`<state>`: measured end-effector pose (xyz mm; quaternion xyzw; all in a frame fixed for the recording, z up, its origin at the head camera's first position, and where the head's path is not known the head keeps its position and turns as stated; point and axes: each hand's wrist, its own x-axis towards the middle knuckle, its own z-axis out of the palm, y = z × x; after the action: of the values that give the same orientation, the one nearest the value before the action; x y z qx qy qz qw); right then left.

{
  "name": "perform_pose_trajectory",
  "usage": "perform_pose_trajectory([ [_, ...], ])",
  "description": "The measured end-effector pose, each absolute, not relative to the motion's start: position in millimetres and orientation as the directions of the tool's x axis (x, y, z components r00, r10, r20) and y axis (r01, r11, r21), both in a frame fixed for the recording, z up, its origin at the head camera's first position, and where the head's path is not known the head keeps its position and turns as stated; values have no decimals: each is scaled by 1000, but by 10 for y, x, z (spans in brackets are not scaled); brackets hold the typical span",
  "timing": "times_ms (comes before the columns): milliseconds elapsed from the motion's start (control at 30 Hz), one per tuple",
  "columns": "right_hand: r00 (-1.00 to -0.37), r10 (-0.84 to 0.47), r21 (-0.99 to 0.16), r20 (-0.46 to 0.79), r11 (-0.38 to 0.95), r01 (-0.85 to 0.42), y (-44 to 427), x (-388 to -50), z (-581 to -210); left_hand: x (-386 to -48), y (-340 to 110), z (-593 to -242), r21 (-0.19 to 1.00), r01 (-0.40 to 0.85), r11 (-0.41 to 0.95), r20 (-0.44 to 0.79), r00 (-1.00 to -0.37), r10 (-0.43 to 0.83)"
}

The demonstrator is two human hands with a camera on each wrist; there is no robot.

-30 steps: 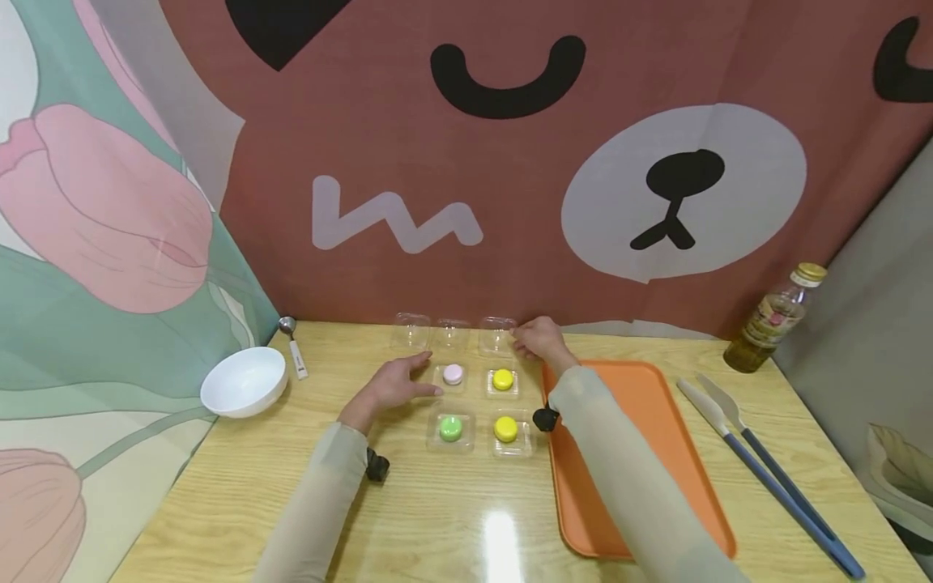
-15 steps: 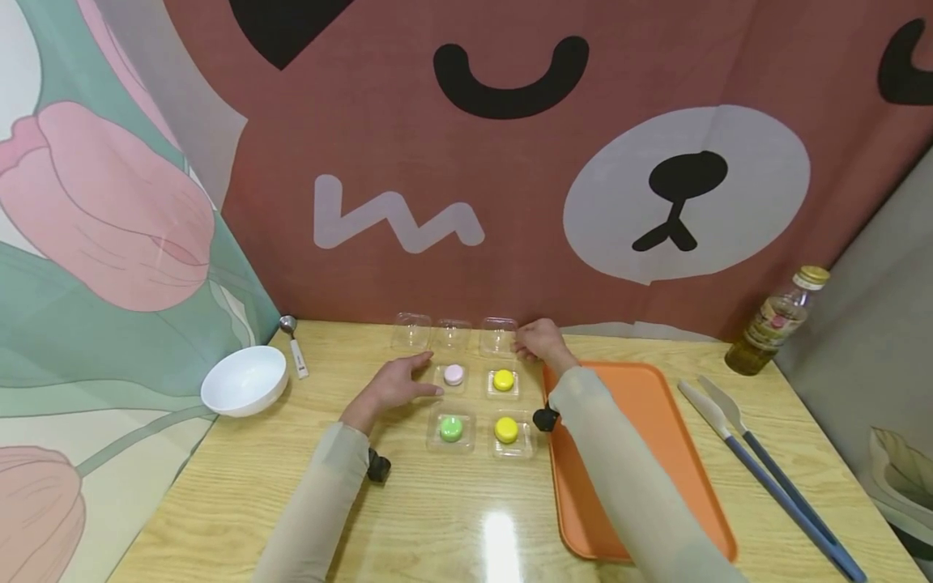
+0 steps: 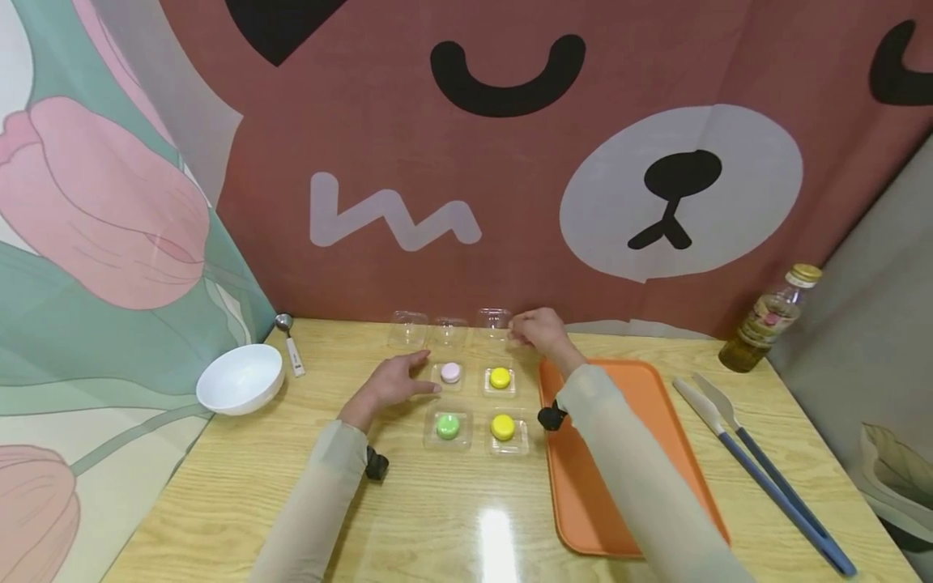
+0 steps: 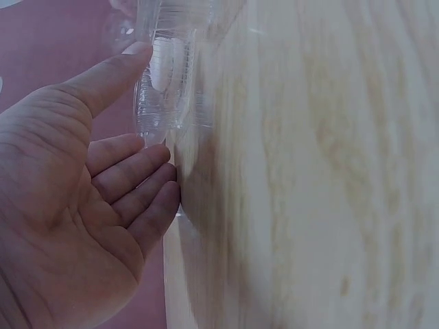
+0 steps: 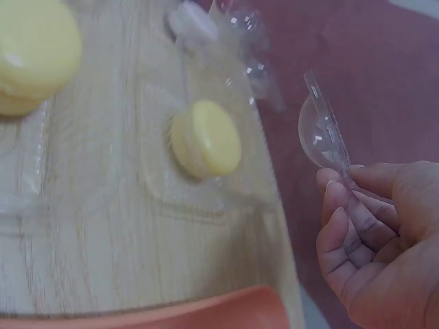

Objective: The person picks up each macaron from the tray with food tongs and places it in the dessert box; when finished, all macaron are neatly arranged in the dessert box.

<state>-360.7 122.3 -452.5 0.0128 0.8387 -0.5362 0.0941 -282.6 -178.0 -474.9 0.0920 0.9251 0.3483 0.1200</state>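
Note:
My right hand [image 3: 543, 330] pinches the edge of a clear plastic lid [image 3: 495, 322], raised off the table; the right wrist view shows the lid [image 5: 324, 133] between thumb and fingers. My left hand [image 3: 389, 382] rests on the table, fingers apart, beside the clear tray with a pink macaron [image 3: 450, 372]; in the left wrist view its thumb is at the clear plastic. Yellow macarons [image 3: 500, 377] [image 3: 503, 427] and a green macaron [image 3: 448, 426] lie in clear trays. Two more clear lids [image 3: 410, 329] [image 3: 450, 333] stand at the back.
An orange tray [image 3: 583, 502] lies under my right forearm. Blue-handled tongs [image 3: 780, 478] and an oil bottle [image 3: 768, 320] are at the right. A white bowl [image 3: 240, 379] and a measuring spoon [image 3: 293, 348] are at the left, and a printed cloth [image 3: 394, 283] hangs behind the table.
My right hand has risen slightly, and the clear lid in it has lifted and tilted. My left hand has barely moved.

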Motion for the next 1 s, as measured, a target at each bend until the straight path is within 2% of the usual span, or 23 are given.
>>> perform_pose_trajectory([
  [200, -979, -127, -924, -160, 368, 104, 1184, -3524, -4332, -2840, -1781, -4765, 666, 68, 743, -175, -954, 244],
  [600, -977, -178, -924, -114, 380, 39, 1112, -3301, -3959, -2829, -1748, -4723, 664, 84, 743, -150, -959, 242],
  [1000, -976, -198, -919, -90, 394, 5, 1060, -3229, -3961, -2813, -1757, -4726, 645, 113, 756, -136, -956, 259],
])
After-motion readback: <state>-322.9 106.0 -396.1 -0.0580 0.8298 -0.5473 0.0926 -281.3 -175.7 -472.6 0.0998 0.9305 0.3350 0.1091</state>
